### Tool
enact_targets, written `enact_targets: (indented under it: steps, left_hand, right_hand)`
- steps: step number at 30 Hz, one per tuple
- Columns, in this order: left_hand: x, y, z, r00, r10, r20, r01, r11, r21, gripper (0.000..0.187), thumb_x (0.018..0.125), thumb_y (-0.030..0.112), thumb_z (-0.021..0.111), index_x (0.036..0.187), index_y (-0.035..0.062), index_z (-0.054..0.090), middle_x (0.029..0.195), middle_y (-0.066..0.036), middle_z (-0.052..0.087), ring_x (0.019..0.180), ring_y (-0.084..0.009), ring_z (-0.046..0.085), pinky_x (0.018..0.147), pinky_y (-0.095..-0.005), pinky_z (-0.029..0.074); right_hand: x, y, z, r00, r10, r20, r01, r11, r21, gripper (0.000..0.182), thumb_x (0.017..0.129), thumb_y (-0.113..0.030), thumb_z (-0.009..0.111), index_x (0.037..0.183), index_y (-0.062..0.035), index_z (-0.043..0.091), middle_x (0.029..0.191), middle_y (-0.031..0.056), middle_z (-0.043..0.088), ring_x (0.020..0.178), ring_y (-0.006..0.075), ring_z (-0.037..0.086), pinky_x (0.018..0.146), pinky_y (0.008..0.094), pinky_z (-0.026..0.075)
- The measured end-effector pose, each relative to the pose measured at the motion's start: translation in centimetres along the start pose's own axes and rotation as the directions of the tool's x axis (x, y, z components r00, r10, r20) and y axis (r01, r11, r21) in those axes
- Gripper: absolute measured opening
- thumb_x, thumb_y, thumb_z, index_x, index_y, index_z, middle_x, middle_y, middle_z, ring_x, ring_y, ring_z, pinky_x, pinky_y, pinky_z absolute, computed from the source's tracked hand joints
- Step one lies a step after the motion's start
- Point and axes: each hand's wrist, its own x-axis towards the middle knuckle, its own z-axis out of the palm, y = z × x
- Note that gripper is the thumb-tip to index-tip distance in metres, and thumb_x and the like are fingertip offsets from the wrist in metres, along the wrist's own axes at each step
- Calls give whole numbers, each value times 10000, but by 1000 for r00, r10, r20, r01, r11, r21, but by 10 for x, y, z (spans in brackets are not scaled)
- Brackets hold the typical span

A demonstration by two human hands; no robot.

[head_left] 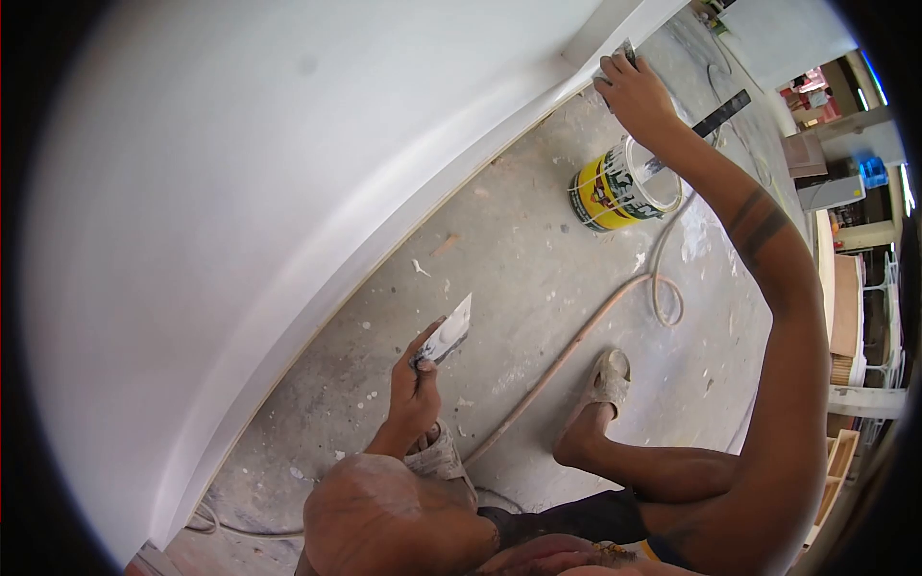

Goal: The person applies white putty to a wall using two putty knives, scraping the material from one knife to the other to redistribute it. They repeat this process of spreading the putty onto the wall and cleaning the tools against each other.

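A large white panel (288,192) fills the left and upper left of the frame, its lower edge curving down to the concrete floor (519,269), which is spattered with pale blobs.

Near the centre, slightly below the middle, the left hand (415,389) has its grip closed around the handle of a putty knife (445,334); the flat blade is smeared with white filler and points up and to the right, clear of the panel. Below this hand, at the bottom centre, a dusty knee rises towards the camera.

Right of that, a pinkish hose (576,336) runs diagonally across the floor and loops near a sandalled foot (605,379) planted at lower centre-right.

Further up and right stands an open yellow-labelled tin (615,187), with a dark stick (715,117) leaning out of it.

At the top right, the right hand (639,96) reaches up to the panel's edge, fingers closed on a small scraper (619,58) pressed where panel and floor meet. Its blade is mostly hidden by the hand.

At the far right edge, wooden furniture and shelves stand well apart.
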Motion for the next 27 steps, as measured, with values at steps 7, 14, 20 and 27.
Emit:
enact_targets:
  steps: [7,14,20,27]
  left_hand:
    - [-2,-3,-3,996,-93,7,93,995,-32,433,1081,215,349,1403,-50,467,1322,-170,602,1220,-192,555,1066,-322,381]
    - [-1,-7,-4,998,-7,-67,4,999,-48,407,1087,216,368,1372,-55,472,1264,-123,611,1171,-161,547,1042,-312,393]
    - [-3,-11,-6,998,-19,-52,17,999,-40,393,1084,186,361,1371,-60,467,1273,-126,607,1193,-170,544,1053,-325,393]
    - [-2,-13,-6,999,-25,-43,22,997,-71,387,1081,165,361,1382,-58,455,1309,-127,587,1204,-175,540,1058,-329,392]
  right_hand:
    - [13,3,3,943,4,-333,30,995,95,405,867,-185,627,1266,-119,614,1366,76,540,1341,254,444,1087,418,381]
    - [29,-1,4,983,15,-181,-6,999,51,447,900,-146,614,1346,-147,575,1445,87,500,1391,264,402,1145,424,344]
    - [32,1,11,968,17,-250,-1,998,63,386,882,-155,612,1267,-134,619,1381,77,523,1353,253,429,1092,404,371]
    - [36,-1,19,933,7,-360,9,999,41,325,864,-174,615,1184,-130,656,1310,59,552,1310,235,455,1046,379,396]
